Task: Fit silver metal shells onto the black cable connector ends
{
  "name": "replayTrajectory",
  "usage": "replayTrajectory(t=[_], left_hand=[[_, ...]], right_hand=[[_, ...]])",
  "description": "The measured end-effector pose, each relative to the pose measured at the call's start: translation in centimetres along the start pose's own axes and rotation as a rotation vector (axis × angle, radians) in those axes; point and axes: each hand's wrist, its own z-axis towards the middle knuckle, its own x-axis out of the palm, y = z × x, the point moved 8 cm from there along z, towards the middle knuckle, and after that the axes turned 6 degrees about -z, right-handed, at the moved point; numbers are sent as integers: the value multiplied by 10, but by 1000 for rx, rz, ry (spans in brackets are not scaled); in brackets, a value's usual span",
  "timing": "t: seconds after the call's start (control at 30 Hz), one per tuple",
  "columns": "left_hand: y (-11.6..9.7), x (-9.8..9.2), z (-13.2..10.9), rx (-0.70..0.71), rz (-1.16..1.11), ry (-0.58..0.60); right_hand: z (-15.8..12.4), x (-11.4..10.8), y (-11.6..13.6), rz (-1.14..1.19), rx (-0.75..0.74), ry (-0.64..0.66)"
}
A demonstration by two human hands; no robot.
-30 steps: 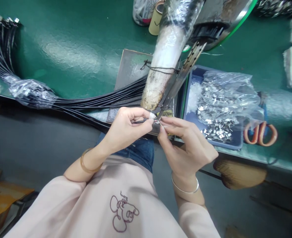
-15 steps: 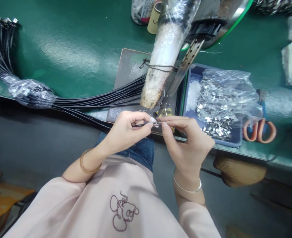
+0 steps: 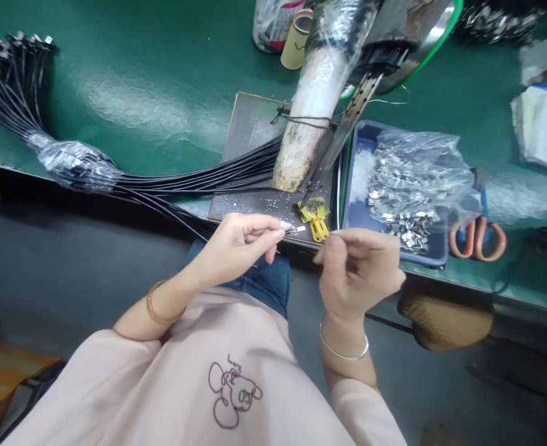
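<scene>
My left hand [image 3: 238, 246] pinches the end of a black cable between thumb and forefinger. A small shiny metal connector [image 3: 300, 229] sticks out past its fingertips to the right. Apart from it, my right hand [image 3: 359, 266] is closed, with thumb and forefinger together; whatever they may hold is too small to make out. Between the hands, at the board's front edge, lies a yellow clip-like piece [image 3: 319, 228]. Above it slants a soldering iron [image 3: 342, 130], its tip pointing down. More black cables [image 3: 194, 183] run from the left onto the dark board [image 3: 245, 127].
A wrapped white tube [image 3: 308, 111] hangs over the board. To the right stand a blue tray [image 3: 351, 214] with metal connector shells [image 3: 412, 229] and orange-handled scissors [image 3: 491, 241]. Plastic wrap [image 3: 78, 164] binds the cables. A cardboard tube [image 3: 296, 40] stands at the back.
My right hand has moved right, away from the connector, uncovering the yellow piece. My left hand keeps its hold on the cable. The whole view has shifted slightly.
</scene>
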Motion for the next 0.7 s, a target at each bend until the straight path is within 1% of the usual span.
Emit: replayTrajectory(t=[0.07,0.17,0.23,0.3,0.37,0.4,0.43,0.47,0.5,0.53,0.57,0.63,0.7], left_hand=[[0,-1,-2,33,27,-39],[-3,3,-5,106,156,-47],[-6,4,-7,174,262,-51],[-9,5,-8,240,339,-49],[-11,7,-11,314,396,-47],[-12,8,-12,354,426,-48],[-12,10,-15,395,464,-54],[-13,13,-17,432,513,-60],[-14,16,-19,467,576,-67],[-14,21,-20,499,650,-72],[-15,26,-22,530,732,-72],[-16,37,-23,579,876,-47],[-16,44,-18,569,906,29]], right_hand=[[2,1,9,-101,-54,47],[6,11,28,-207,-181,156],[7,14,34,-207,-195,180],[6,15,31,-141,-156,225],[5,13,19,5,-62,279],[5,8,10,87,1,264],[7,0,-3,151,68,216],[11,-11,-17,182,128,127],[15,-22,-32,162,182,25],[20,-32,-45,76,199,-51],[26,-33,-55,-43,198,-38],[39,-21,-77,-254,197,147],[47,-10,-95,-358,221,286]])
